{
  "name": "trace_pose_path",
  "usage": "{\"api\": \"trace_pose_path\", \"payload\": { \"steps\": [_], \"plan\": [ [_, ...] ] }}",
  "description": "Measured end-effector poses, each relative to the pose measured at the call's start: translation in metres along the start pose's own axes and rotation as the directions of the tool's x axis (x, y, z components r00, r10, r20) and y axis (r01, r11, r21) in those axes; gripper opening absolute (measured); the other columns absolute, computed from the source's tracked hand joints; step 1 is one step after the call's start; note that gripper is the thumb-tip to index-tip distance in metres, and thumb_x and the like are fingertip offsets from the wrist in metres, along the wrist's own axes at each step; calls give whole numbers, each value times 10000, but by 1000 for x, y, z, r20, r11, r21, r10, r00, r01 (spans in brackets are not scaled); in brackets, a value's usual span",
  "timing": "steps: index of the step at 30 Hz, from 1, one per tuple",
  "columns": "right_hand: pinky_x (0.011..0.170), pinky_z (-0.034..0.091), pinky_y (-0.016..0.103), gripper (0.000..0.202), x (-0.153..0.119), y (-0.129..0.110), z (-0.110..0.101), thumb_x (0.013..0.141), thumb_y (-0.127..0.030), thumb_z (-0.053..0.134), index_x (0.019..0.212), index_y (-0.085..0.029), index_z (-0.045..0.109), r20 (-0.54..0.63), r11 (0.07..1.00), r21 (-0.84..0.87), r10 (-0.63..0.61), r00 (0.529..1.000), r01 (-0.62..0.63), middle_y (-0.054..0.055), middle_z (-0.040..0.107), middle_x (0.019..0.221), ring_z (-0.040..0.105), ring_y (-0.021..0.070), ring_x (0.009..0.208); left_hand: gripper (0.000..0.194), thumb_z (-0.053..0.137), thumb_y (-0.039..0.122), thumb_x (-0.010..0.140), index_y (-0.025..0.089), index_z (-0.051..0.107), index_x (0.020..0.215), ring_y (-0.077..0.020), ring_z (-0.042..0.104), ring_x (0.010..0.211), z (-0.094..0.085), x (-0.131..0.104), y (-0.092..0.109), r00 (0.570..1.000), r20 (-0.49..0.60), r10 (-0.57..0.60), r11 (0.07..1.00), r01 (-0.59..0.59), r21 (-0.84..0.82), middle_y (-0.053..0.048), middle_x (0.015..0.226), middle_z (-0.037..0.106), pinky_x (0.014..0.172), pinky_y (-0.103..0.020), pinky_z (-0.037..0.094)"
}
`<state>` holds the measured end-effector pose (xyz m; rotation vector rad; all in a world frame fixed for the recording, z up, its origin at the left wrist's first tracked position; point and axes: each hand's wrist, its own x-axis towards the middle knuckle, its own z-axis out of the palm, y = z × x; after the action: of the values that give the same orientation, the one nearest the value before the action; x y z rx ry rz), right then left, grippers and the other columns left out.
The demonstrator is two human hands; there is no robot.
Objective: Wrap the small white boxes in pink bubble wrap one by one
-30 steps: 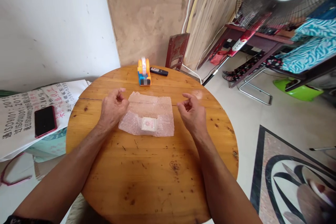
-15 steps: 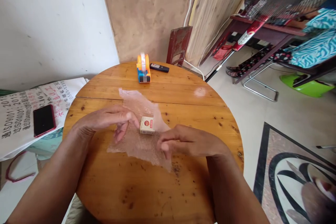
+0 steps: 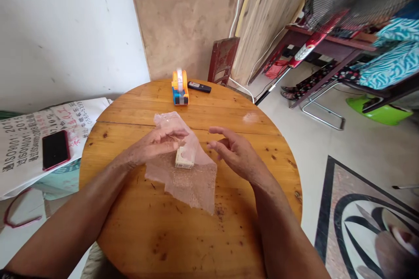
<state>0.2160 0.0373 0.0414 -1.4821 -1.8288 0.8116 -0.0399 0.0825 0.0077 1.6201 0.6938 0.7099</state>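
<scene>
A small white box point(image 3: 183, 165) lies on a sheet of clear bubble wrap point(image 3: 193, 185) on the round wooden table. A translucent flap of the wrap partly covers the box's top. My left hand point(image 3: 157, 144) is just left of the box, over the wrap, its fingers stretched out and the thumb apart; whether its fingertips touch the flap is unclear. To the right of the box hovers my right hand point(image 3: 234, 152), fingers spread and curved, with nothing in it. Farther back on the table stands an orange and blue tape dispenser point(image 3: 180, 87).
A black remote control point(image 3: 199, 87) lies beside the dispenser. At left, a phone point(image 3: 55, 150) rests on printed sheets point(image 3: 78, 128). A wooden chair point(image 3: 224, 59) stands behind the table. A red-poled fan point(image 3: 310, 48) and a seated person point(image 3: 386, 67) are at right.
Both hands have lifted and moved farther from me, and the right hand's fingers have spread. A flap of wrap now lies over the box's top, which was bare before.
</scene>
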Motion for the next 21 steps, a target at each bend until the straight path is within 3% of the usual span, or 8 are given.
{"api": "trace_pose_path", "payload": {
  "steps": [3, 6, 9, 12, 14, 16, 18, 21],
  "plan": [
    [779, 535, 329, 234, -11, -15, 2, 904, -355, 587, 1074, -206, 647, 18, 965, 147, -221, 975, 216, 62, 693, 1005, 661, 192, 901, 628, 645, 280, 821, 261, 455, 1420, -305, 467, 1308, 3, 1, -7, 999, 30, 20, 992, -16, -128, -72, 1474, 476, 1078, -444, 358],
    [1024, 447, 398, 285, -24, -35, 13, 969, -337, 490, 1219, -245, 593, 142, 864, 170, -497, 856, 474, 71, 617, 1284, 555, 206, 1217, 704, 621, 205, 756, 289, 448, 1433, -323, 384, 1383, 4, 1, -10, 997, 76, 31, 951, -6, -309, -40, 1498, 458, 1131, -487, 284],
    [1128, 324, 457, 429, -28, -45, 30, 984, -434, 441, 1346, -213, 507, 257, 774, -31, -606, 753, 633, 108, 467, 1474, 393, 230, 1379, 624, 570, 207, 754, 301, 530, 1370, -297, 311, 1432, 5, 1, -9, 995, 92, 32, 895, 12, -445, 3, 1458, 511, 1179, -487, 194],
    [1124, 306, 478, 549, -19, -37, 38, 967, -518, 432, 1393, -173, 463, 282, 764, -325, -485, 828, 558, 139, 456, 1479, 357, 271, 1398, 519, 520, 218, 778, 279, 603, 1286, -266, 293, 1444, 8, 4, -11, 998, 45, 48, 842, -16, -540, 12, 1399, 566, 1205, -475, 127],
    [1105, 302, 513, 501, -10, -23, 34, 962, -491, 460, 1334, -164, 532, 216, 759, -529, -311, 926, 378, 150, 551, 1385, 370, 318, 1383, 518, 518, 218, 759, 245, 609, 1269, -264, 279, 1450, 9, 7, -13, 997, 25, 68, 817, -41, -576, -8, 1394, 568, 1211, -479, 104],
    [1083, 286, 564, 406, -2, -8, 27, 961, -442, 481, 1185, -144, 641, 91, 717, -674, -157, 983, 177, 173, 611, 1294, 374, 375, 1369, 557, 521, 214, 742, 213, 581, 1296, -263, 254, 1459, 10, 10, -17, 998, 4, 58, 810, -44, -585, -30, 1428, 534, 1213, -480, 94],
    [1039, 326, 554, 370, 2, 1, 21, 962, -424, 482, 1088, -142, 686, -10, 715, -694, -128, 992, 86, 182, 608, 1289, 446, 378, 1304, 597, 527, 212, 737, 190, 545, 1333, -269, 250, 1459, 10, 12, -19, 1000, -5, 29, 807, -26, -590, -49, 1453, 506, 1210, -482, 97],
    [941, 414, 431, 334, -2, -3, 18, 954, -432, 494, 1065, -181, 684, -90, 814, -540, -312, 946, 217, 134, 644, 1211, 581, 273, 1116, 593, 527, 249, 763, 174, 531, 1351, -298, 306, 1430, 8, 11, -18, 999, 36, 28, 795, 0, -607, -85, 1410, 545, 1190, -510, 121]
  ]
}}
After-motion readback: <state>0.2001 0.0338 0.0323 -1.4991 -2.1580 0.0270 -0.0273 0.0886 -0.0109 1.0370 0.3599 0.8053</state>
